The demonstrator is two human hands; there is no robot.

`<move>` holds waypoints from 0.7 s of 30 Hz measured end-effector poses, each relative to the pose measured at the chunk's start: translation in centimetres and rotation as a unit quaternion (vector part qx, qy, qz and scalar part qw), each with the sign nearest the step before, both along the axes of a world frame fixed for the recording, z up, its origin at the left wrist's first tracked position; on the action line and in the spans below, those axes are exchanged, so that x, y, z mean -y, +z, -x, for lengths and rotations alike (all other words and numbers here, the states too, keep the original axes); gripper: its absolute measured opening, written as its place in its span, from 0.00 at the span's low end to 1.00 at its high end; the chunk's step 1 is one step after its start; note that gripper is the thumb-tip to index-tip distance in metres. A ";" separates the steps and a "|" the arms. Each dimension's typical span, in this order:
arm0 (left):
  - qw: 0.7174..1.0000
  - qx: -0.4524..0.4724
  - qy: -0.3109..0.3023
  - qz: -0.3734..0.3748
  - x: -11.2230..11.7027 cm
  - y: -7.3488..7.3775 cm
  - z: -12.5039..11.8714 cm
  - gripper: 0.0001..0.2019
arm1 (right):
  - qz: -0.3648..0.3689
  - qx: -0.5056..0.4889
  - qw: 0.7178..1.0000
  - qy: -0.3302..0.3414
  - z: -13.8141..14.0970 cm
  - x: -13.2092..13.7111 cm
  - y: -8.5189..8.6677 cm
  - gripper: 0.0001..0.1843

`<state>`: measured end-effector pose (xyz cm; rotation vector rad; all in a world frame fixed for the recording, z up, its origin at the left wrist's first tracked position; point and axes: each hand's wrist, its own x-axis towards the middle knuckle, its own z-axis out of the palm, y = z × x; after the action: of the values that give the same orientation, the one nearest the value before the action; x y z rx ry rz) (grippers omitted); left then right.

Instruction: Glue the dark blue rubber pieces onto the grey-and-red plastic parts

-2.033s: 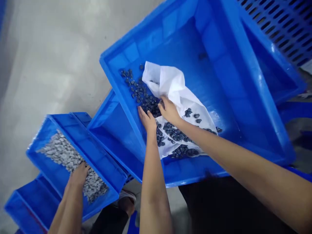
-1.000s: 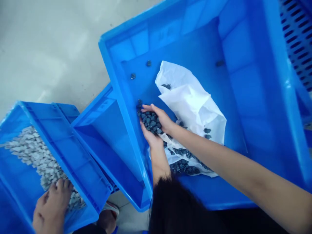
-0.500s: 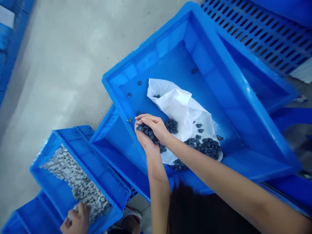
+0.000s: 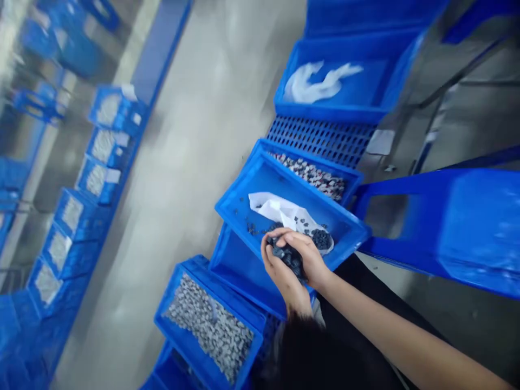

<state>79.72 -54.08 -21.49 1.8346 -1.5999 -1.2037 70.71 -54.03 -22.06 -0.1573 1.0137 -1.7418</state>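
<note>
My left hand (image 4: 279, 272) and my right hand (image 4: 307, 256) are cupped together round a heap of small dark parts (image 4: 287, 256), just above the near rim of a blue crate (image 4: 248, 185). Inside that crate lies a crumpled white plastic bag (image 4: 280, 211) with more dark parts (image 4: 320, 238) on it, and a few loose ones sit on the crate floor.
An empty blue crate (image 4: 235, 265) sits under my hands, and a crate of grey parts (image 4: 211, 322) lies nearer left. A farther crate (image 4: 353, 81) holds white plastic. A slotted blue panel (image 4: 320, 138) and rows of crates (image 4: 77, 206) line the grey floor.
My hands scooped loose dark parts together on the crate floor and lifted them, cupped, to the near rim. The view pulled back and tilted. The other person's hand has left view.
</note>
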 end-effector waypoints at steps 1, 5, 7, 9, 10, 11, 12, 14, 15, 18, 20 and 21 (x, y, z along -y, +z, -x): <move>1.000 -0.031 -0.007 0.000 -0.5 1.7 2.9 0.26 | 0.005 -0.004 0.999 -0.031 0.9 -1.2 2.6 0.13; 0.988 -0.131 -0.077 -0.002 -5.0 10.4 11.0 0.22 | 0.031 -0.032 0.979 -0.198 6.2 -7.4 12.1 0.14; 0.974 -0.171 -0.149 -0.003 -8.3 14.7 14.7 0.20 | 0.047 -0.049 0.954 -0.293 9.8 -11.6 16.0 0.14; 0.951 -0.203 -0.231 -0.010 -12.6 18.3 19.0 0.19 | 0.060 -0.068 0.917 -0.387 13.6 -16.8 19.2 0.13; 0.937 -0.217 -0.275 -0.016 -15.4 19.6 21.3 0.18 | 0.065 -0.078 0.895 -0.434 15.5 -19.8 20.4 0.13; 0.920 -0.229 -0.318 -0.025 -18.6 20.6 23.6 0.18 | 0.067 -0.087 0.871 -0.479 17.2 -23.2 21.3 0.13; 0.901 -0.240 -0.361 -0.035 -22.2 21.3 25.7 0.17 | 0.065 -0.095 0.843 -0.525 18.7 -26.9 21.9 0.14; 0.857 -0.255 -0.444 -0.064 -30.4 21.7 29.2 0.16 | 0.054 -0.106 0.783 -0.610 20.9 -35.0 22.3 0.14; 0.833 -0.259 -0.481 -0.081 -34.8 21.5 30.4 0.15 | 0.044 -0.109 0.752 -0.649 21.7 -39.3 22.1 0.15; 0.765 -0.259 -0.572 -0.141 -47.9 20.0 32.3 0.16 | 0.000 -0.111 0.657 -0.746 22.4 -52.1 20.5 0.15; 0.726 -0.249 -0.615 -0.181 -55.5 18.3 32.5 0.16 | -0.042 -0.107 0.590 -0.799 22.0 -59.5 18.8 0.14; 0.710 -0.240 -0.632 -0.198 -58.8 17.5 32.5 0.16 | -0.067 -0.103 0.554 -0.823 21.6 -62.7 17.9 0.14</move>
<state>47.27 4.68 -4.04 0.1449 -2.3412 -2.4252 49.10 8.63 -4.15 1.1218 1.6134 -3.3090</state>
